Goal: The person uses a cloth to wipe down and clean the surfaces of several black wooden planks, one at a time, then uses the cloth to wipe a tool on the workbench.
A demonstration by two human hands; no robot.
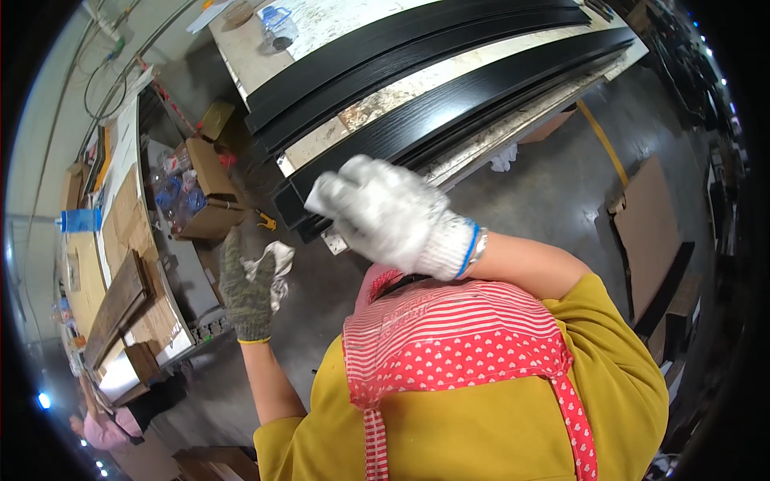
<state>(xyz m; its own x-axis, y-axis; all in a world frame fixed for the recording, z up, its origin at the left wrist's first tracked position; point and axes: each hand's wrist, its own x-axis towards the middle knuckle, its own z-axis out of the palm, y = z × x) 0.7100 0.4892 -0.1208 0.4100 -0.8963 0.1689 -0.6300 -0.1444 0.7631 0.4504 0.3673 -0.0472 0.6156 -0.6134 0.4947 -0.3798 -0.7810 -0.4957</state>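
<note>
My right hand, in a white knit glove with a blue cuff edge, is at the near left end of a black plank. Its blurred fingers are closed on a flat white piece, perhaps folded cloth or paper. Whether that piece touches the plank is hard to see. Lower left, my left hand wears a green camouflage glove with a yellow edge. Fingers point up, with a crumpled white rag between them and the thumb. The rag hangs down on the thumb side.
More black planks lie across the worktable, near a clear plastic bottle. Left stand a cardboard box of plastic bottles and a bench with brown boards. Cardboard leans at right. A person in pink works lower left.
</note>
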